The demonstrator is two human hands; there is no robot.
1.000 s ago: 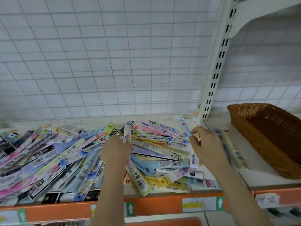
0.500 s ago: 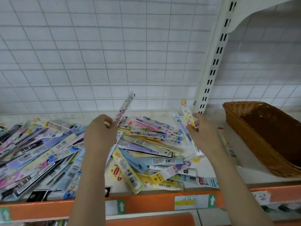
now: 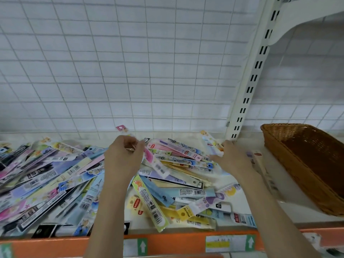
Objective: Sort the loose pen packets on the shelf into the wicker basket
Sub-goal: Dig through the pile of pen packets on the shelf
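A heap of colourful loose pen packets covers the white shelf from the far left to its middle. My left hand is over the heap's middle and pinches a pink packet whose top end sticks up behind my fingers. My right hand is at the heap's right edge and grips a slim packet with a yellow top. The brown wicker basket stands to the right of my right hand, and its visible inside looks bare.
A white wire-grid back panel rises behind the shelf. A slotted white upright stands between the heap and the basket. An orange price strip runs along the shelf's front edge. One packet lies beside the basket.
Both hands have dropped back towards the heap. The left hand now holds a pink packet, with its top behind the fingers. The right hand has shifted right, still holding its packet.
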